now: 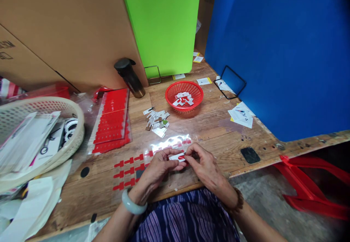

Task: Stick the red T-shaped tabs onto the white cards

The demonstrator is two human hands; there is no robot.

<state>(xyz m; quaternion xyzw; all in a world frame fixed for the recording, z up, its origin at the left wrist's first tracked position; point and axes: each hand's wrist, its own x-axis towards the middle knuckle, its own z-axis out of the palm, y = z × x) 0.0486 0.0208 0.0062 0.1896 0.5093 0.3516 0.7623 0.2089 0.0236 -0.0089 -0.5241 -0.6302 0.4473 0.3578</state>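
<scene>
Between my hands is a small white card (175,157) with a red mark. My left hand (164,164) pinches its left part, and the fingers of my right hand (201,162) are closed at its right end. Beneath and left of my hands, a clear sheet with rows of red T-shaped stickers (129,170) lies on the wooden table (216,132). Beyond it sits a loose pile of small cut cards (158,120). The red basket (184,83) to its right holds more white and red pieces.
Stacked red sticker sheets (111,118) and a dark flask (130,78) stand left of the pile. A white basket (78,132) of packets fills the far left. Printed cards (242,115) lie by the blue board (279,59). A green board (166,27) stands behind.
</scene>
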